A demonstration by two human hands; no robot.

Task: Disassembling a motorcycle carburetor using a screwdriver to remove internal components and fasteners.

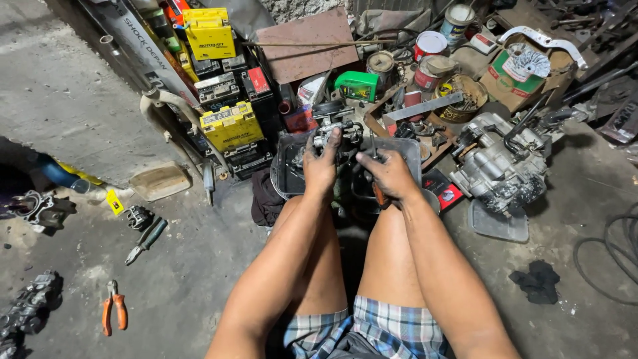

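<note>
My left hand grips a small grey metal carburettor, held above a dark metal tray on the floor ahead of my knees. My right hand is closed around a screwdriver with an orange handle, its shaft pointing up toward the carburettor. Both hands are dark with grease. My bare legs and checked shorts fill the lower middle.
A grey engine block sits to the right on a pan. Yellow batteries and black ones stack at the left. Orange pliers and other pliers lie on the concrete floor. Tins, a green box and cardboard boxes crowd the back.
</note>
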